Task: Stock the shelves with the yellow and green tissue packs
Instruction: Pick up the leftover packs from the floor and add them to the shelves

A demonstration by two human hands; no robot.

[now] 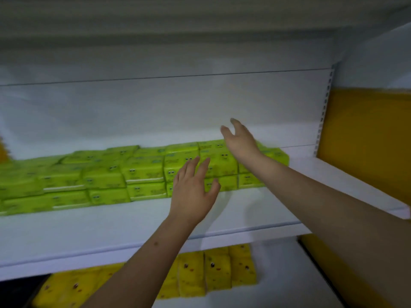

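- Green tissue packs (142,172): I log two stacked tiers along the shelf (133,227) back; front strip bare.
- Left hand (192,194), right hand (241,143): fingers spread, holding nothing.
- Yellow tissue packs (216,272): shelf below.

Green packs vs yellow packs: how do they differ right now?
The green packs sit on the upper shelf; the yellow packs sit on the shelf below. Green lie flat, stacked in layers in a long row; yellow near the middle stand upright, side by side. The left hand and right hand are open in front of the green ones only. Both kinds show printed faces.
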